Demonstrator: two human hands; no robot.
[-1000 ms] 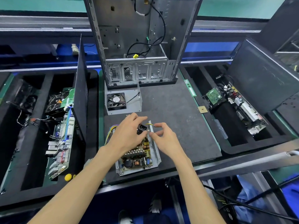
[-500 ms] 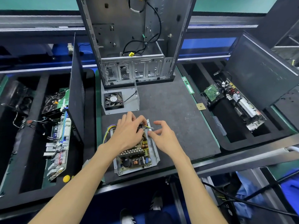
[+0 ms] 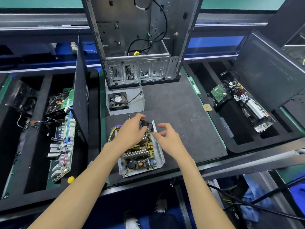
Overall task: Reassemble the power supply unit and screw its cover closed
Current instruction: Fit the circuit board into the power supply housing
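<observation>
The open power supply base [image 3: 160, 160] lies on the dark mat near the front edge, its circuit board [image 3: 140, 156] exposed. My left hand [image 3: 132, 131] rests over the far end of the board, fingers curled round the black power socket [image 3: 145, 123] at the tray's far wall. My right hand [image 3: 168, 138] hovers at the tray's right wall, thumb touching the metal edge, fingers loosely spread. The grey cover with its fan [image 3: 118, 100] lies just behind, fan side up. A bundle of coloured wires [image 3: 113, 130] leaves the tray at the left.
An empty computer case [image 3: 140, 47] stands upright at the back of the mat [image 3: 178, 116]. Foam trays hold a motherboard [image 3: 63, 146] left and boards [image 3: 249, 106] right. A RAM stick [image 3: 194, 85] and a CPU [image 3: 207, 107] lie at the mat's right edge. A black panel [image 3: 80, 90] stands left.
My left hand has shifted toward the tray's far end, with the black socket in its fingers. My right hand let go of the thin yellow wire and spread its fingers beside the tray wall.
</observation>
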